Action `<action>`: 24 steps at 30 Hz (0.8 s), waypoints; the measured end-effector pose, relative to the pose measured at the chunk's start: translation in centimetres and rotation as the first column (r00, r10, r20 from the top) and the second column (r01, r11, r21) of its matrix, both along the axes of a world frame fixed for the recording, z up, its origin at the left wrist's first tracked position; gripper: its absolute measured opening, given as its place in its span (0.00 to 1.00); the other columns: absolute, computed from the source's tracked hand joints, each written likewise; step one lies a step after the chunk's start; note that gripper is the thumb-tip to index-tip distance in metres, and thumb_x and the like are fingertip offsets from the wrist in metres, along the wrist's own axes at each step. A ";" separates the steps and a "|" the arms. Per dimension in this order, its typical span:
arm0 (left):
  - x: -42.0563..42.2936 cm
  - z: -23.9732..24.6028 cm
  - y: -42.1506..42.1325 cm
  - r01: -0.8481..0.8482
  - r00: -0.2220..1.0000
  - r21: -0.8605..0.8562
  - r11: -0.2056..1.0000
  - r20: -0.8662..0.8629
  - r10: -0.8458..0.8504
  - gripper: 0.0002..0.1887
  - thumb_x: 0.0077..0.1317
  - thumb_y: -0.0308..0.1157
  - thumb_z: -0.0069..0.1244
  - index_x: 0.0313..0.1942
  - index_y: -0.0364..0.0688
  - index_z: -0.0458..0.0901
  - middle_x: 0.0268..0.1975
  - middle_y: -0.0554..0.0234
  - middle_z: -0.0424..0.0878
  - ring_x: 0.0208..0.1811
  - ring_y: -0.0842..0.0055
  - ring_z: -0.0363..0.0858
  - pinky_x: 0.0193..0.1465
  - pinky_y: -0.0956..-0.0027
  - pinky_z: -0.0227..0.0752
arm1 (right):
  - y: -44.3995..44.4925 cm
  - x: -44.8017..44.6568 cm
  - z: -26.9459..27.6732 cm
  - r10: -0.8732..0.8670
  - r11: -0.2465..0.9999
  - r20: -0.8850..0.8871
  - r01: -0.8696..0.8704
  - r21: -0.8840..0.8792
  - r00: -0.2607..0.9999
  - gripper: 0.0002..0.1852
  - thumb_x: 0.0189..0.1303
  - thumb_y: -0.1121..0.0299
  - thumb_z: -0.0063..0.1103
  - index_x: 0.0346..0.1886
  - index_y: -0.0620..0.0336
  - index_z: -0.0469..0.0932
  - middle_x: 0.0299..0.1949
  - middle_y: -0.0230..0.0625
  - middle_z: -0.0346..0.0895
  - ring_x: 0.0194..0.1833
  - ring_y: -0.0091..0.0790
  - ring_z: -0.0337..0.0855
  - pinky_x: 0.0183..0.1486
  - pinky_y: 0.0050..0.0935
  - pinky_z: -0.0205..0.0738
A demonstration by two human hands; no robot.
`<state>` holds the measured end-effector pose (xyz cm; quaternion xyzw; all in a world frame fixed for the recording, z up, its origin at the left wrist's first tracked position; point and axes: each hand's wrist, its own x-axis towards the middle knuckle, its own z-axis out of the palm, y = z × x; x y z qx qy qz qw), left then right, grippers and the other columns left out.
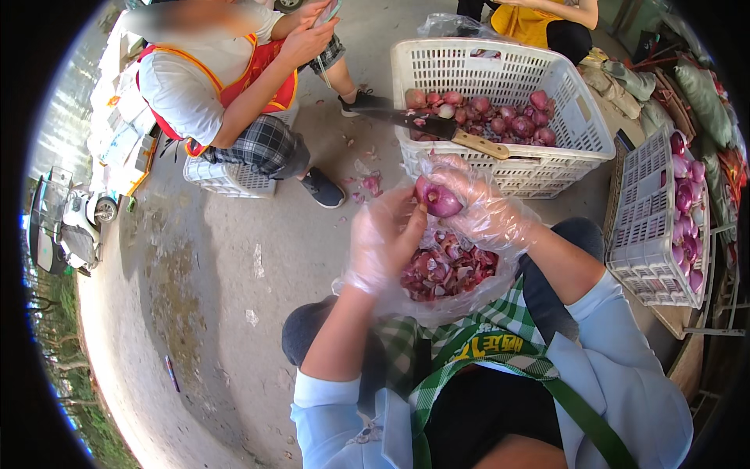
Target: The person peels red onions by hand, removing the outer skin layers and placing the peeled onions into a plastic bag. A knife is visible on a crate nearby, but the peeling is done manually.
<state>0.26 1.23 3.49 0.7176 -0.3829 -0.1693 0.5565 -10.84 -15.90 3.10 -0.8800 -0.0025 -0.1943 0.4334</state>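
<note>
A peeled-looking purple-red onion (pixel 443 199) is held over my lap. My right hand (pixel 483 202), in a clear plastic glove, wraps it from the right. From the left, my left hand (pixel 384 234), also gloved in clear plastic, grips the onion's edge with its thumb and fingers. Just below both hands, a clear plastic bag (pixel 430 311) sits open between my knees. Loose red onion skins (pixel 448 272) fill it.
A white plastic crate (pixel 498 170) of red onions stands ahead, a wooden-handled knife (pixel 430 124) lying across its near left corner. At right, another crate (pixel 641 234) holds shiny purple onions. A person (pixel 193 99) sits at left with a phone; another person (pixel 545 23) is beyond the crate.
</note>
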 end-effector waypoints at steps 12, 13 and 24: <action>0.6 -0.9 -0.1 0.005 0.996 0.094 0.996 0.084 -0.013 0.07 0.66 0.27 0.55 0.38 0.29 0.83 0.28 0.55 0.84 0.30 0.77 0.82 0.35 0.71 0.75 | 0.1 0.2 -0.8 -0.046 0.978 0.059 0.057 -0.201 0.997 0.26 0.52 0.73 0.71 0.58 0.54 0.78 0.65 0.48 0.69 0.65 0.55 0.72 0.67 0.45 0.68; 0.7 -0.8 -0.2 0.005 0.996 0.133 0.991 0.083 -0.016 0.07 0.65 0.26 0.56 0.38 0.31 0.83 0.30 0.52 0.85 0.31 0.70 0.84 0.37 0.68 0.77 | 0.0 0.3 -0.8 -0.042 0.976 0.060 0.054 -0.210 0.997 0.26 0.52 0.72 0.71 0.58 0.54 0.78 0.65 0.48 0.69 0.64 0.56 0.72 0.67 0.45 0.68; 2.0 -2.3 0.4 -0.047 0.997 0.077 0.996 0.071 0.041 0.09 0.67 0.27 0.53 0.42 0.29 0.83 0.33 0.58 0.86 0.37 0.79 0.84 0.42 0.71 0.77 | -1.7 0.6 -0.7 -0.026 0.967 0.097 0.000 0.255 0.995 0.42 0.44 0.71 0.82 0.66 0.61 0.71 0.63 0.37 0.73 0.64 0.33 0.73 0.68 0.33 0.67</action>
